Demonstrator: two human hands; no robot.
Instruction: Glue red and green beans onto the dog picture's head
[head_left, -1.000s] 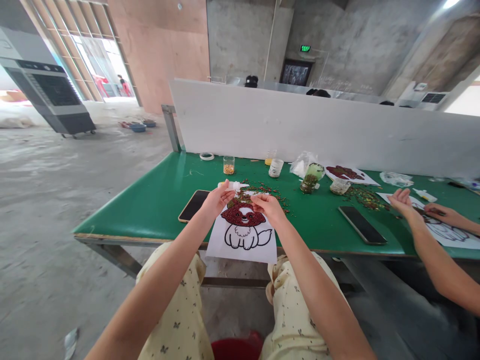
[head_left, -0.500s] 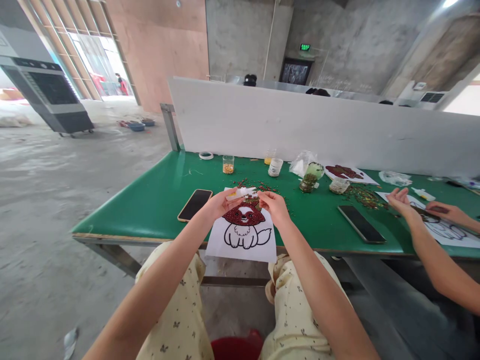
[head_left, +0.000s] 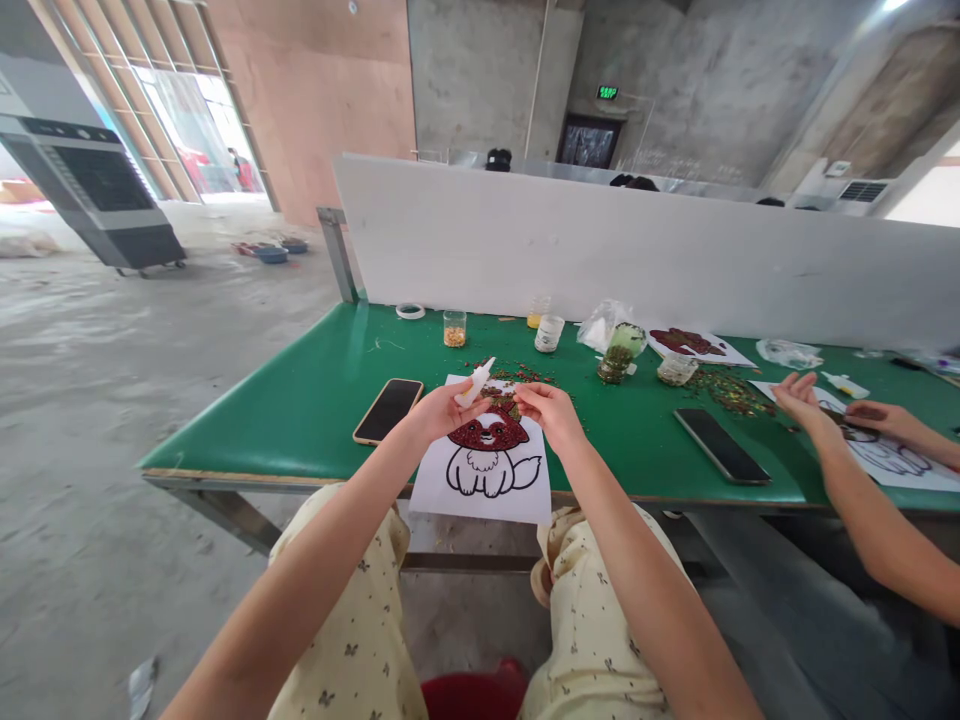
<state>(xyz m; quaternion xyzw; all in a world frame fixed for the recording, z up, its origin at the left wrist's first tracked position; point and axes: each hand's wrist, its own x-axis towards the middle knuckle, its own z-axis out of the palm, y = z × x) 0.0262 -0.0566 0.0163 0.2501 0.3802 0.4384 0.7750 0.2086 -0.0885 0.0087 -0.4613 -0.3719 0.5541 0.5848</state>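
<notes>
Grasping a white, pointed plastic bottle (head_left: 474, 384) above a white paper animal drawing (head_left: 484, 476), the left hand (head_left: 442, 412) cupped its likely light, squeezable, best-held body; the right hand (head_left: 551, 410) pinched, contents unclear.

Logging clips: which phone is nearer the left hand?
The tan-edged phone, left of the drawing; the dark-edged phone lies right of the right hand.

Daylight glares through the opening (head_left: 201, 132) — nearly white (edges look stretched).
</notes>
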